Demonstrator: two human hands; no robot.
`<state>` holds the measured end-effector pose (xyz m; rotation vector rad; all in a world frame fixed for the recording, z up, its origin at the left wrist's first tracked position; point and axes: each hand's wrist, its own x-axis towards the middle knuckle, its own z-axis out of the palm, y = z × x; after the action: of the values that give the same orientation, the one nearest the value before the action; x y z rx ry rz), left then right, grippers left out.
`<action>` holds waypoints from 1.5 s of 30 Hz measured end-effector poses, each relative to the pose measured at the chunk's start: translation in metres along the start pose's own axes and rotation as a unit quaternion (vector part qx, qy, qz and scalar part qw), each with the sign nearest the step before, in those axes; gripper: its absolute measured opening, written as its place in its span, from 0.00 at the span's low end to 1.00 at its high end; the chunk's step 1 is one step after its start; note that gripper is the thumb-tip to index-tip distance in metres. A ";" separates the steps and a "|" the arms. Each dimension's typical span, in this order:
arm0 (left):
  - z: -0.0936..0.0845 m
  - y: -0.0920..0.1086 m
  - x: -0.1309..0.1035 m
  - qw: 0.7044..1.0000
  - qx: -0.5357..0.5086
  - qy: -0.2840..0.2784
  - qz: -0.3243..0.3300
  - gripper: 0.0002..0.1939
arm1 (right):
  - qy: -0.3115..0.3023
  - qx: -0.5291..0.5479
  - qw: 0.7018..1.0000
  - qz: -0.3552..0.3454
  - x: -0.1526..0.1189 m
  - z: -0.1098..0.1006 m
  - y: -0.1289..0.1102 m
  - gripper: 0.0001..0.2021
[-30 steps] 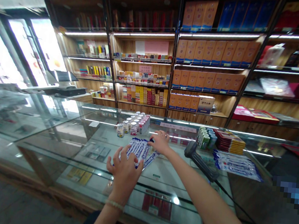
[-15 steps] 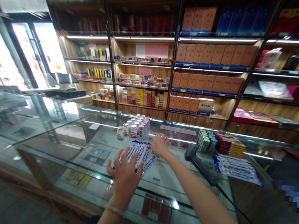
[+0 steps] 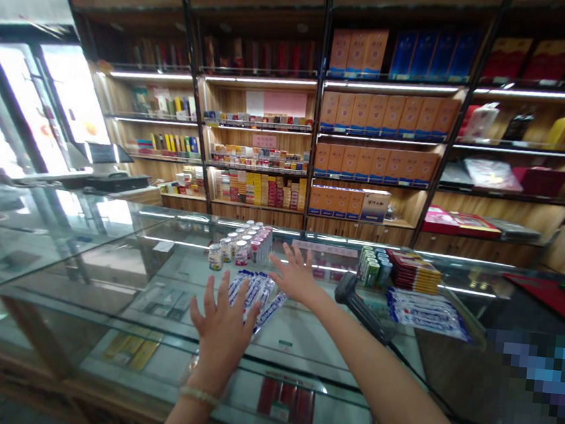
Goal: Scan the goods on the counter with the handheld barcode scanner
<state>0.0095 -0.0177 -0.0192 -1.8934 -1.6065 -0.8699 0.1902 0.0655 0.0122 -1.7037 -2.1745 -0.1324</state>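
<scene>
Over the glass counter, my left hand (image 3: 224, 330) is open with fingers spread, holding nothing. It partly covers a fanned row of slim blue-and-white packets (image 3: 255, 289). One more packet (image 3: 269, 312) of the same kind lies slanted at the row's right side. My right hand (image 3: 296, 277), also open and without anything in it, hovers just beyond the packets' far right end. Behind them stands a group of small white-lidded bottles (image 3: 241, 251), some with pink labels. Whether either hand touches a packet I cannot tell.
To the right of my right hand lies a dark barcode scanner (image 3: 361, 306) with its cable. Beyond it are green and blue tubes (image 3: 374, 266), stacked red-and-yellow packs (image 3: 414, 271) and more blue-and-white packets (image 3: 427, 311). The glass counter (image 3: 118, 303) runs left; stocked shelves (image 3: 384, 142) line the wall.
The camera view has shifted, so the scene sits further left. My left hand's fingers have straightened and spread; my right hand's fingers are more raised and spread. The packets stay in place.
</scene>
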 end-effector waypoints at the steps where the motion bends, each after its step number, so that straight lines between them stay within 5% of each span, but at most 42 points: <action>1: 0.000 0.001 0.003 1.000 -0.004 0.006 0.001 0.24 | 0.005 -0.005 1.000 -0.001 -0.002 -0.004 0.002 0.28; 11: 0.002 0.045 0.045 0.992 -0.088 0.078 0.050 0.20 | 0.054 -0.039 0.997 0.041 -0.031 -0.050 0.049 0.27; 26: 0.018 0.169 0.107 0.973 -0.202 0.008 0.108 0.23 | 0.113 -0.098 0.974 0.173 -0.080 -0.100 0.155 0.25; 34: 0.037 0.208 0.119 0.965 -0.221 -0.024 0.139 0.22 | 0.137 -0.110 0.960 0.219 -0.091 -0.103 0.199 0.24; 45: 0.070 0.234 0.131 0.960 -0.217 -0.086 0.154 0.22 | 0.173 -0.136 0.954 0.205 -0.091 -0.081 0.215 0.24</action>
<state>0.2626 0.0795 0.0375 -2.5035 -1.2243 -1.0016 0.4319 0.0146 0.0222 -2.0613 -1.5721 -0.5913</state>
